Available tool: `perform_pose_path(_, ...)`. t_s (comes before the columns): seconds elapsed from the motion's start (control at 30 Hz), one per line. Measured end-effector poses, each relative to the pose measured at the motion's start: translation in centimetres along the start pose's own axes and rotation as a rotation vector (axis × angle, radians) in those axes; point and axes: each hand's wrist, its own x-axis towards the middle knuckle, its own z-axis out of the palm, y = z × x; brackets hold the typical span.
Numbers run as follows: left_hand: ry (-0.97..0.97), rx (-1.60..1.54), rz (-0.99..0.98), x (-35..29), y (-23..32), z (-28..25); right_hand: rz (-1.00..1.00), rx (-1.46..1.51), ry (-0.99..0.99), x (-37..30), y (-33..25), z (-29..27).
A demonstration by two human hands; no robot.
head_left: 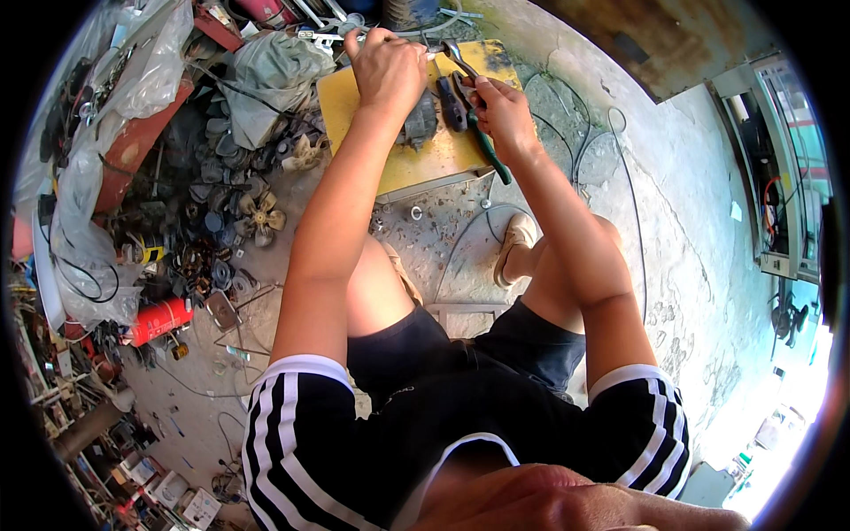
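Observation:
Both my hands are over a yellow-topped low table [460, 157]. My right hand [505, 111] is closed round the handle of a metal ratchet wrench [458, 57], its head pointing away to the left. My left hand [387, 73] is closed beside that head, at the table's far left; a short shiny metal piece shows between the two, and what the fingers hold is hidden. Below my left hand a dark grey ribbed metal part [420, 124] rests on the table. Beside it lie a dark-handled tool [450, 104] and green-handled pliers [490, 152], partly behind my right hand.
Machine parts and a fan wheel [260, 217] crowd the floor at left, with a grey plastic sack [270, 84] and a red cylinder [161, 320]. Black cables [580, 146] loop across the floor on the right. A rusty panel [673, 40] stands at the far right.

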Motion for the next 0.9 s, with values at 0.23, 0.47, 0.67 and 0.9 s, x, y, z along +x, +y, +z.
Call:
perform_pose_path(0.23, 0.087, -0.155, 0.067, 0.1, -1.3, 1.2, -0.001, -0.024, 0.003, -0.1, 0.0, -0.1)
perform_pose_path(0.47, -0.01, -0.244, 0.062, 0.1, -2.0, 1.0, -0.058, -0.193, -0.052, 0.7, -1.0, -1.5)
perform_pose_path(0.67, -0.081, -0.249, -0.036, -0.1, -1.3, 1.2, -0.13, -0.258, -0.022, 1.2, 0.5, -1.8)
perform_pose_path(0.9, -0.189, -0.348, -0.301, -0.1, -2.4, 0.9, -0.684, -0.871, 0.204, 0.0, 0.7, -1.6)
